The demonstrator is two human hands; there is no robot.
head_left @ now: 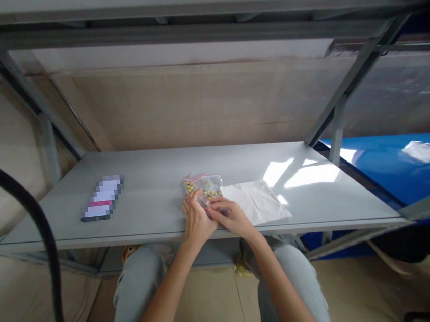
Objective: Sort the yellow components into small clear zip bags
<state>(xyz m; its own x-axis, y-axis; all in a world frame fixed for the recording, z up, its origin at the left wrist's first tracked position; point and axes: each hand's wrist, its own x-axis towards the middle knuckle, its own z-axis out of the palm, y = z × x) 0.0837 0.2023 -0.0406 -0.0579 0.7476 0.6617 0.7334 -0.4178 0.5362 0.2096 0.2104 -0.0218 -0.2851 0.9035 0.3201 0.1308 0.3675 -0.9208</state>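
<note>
Small clear zip bags (214, 181) with reddish seal strips lie near the front middle of the shelf, with several small yellow pieces inside. My left hand (198, 218) lies over their near left part, its fingers bent on the clear plastic. From the right, my right hand (233, 216) pinches the near edge of a clear bag, its fingertips close to my left thumb. What exactly sits between the fingertips is partly hidden. Just right of the bags, close to my right hand, a creased white sheet or pouch (260, 202) lies flat.
A phone-like device (102, 198), blurred out, lies on the left of the grey shelf (150, 173). Metal frame posts (334, 128) slope at both sides, and an upper shelf (198, 4) crosses overhead. A black cable (40, 220) curves at left; a blue surface (388, 163) stands at right.
</note>
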